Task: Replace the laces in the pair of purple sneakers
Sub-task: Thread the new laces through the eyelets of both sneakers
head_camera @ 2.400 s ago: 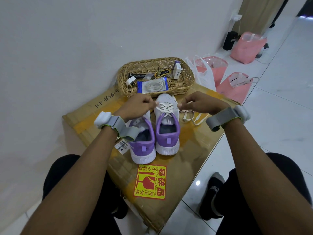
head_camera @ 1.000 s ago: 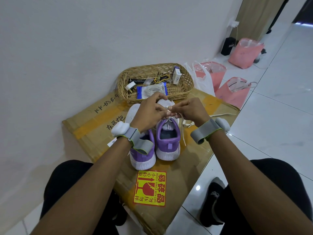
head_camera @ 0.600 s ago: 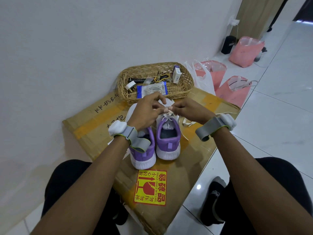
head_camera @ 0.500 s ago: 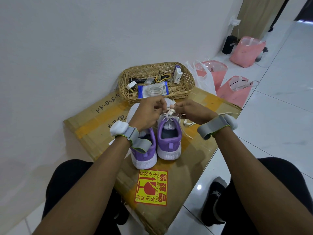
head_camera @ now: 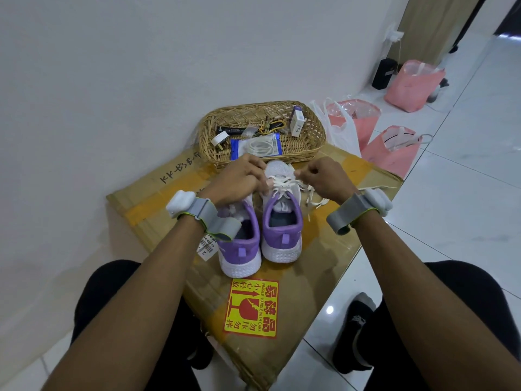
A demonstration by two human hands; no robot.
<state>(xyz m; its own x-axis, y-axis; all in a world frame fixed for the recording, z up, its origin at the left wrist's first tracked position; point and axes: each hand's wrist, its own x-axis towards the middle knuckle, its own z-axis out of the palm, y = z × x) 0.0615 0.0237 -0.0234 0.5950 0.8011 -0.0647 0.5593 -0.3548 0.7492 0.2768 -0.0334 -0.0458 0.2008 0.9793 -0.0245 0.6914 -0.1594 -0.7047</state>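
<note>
Purple sneakers (head_camera: pixel 282 238), light and soft, stand side by side on a cardboard box (head_camera: pixel 324 255). The left hand (head_camera: pixel 239 182) and right hand (head_camera: pixel 324 179) each pinch the limp white lace (head_camera: pixel 284 184), which is probably best held near its tips.

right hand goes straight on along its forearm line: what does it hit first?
Likely the toe of the right shoe, just ahead of the right hand; the basket lies beyond. Height above the toe is unclear.
</note>
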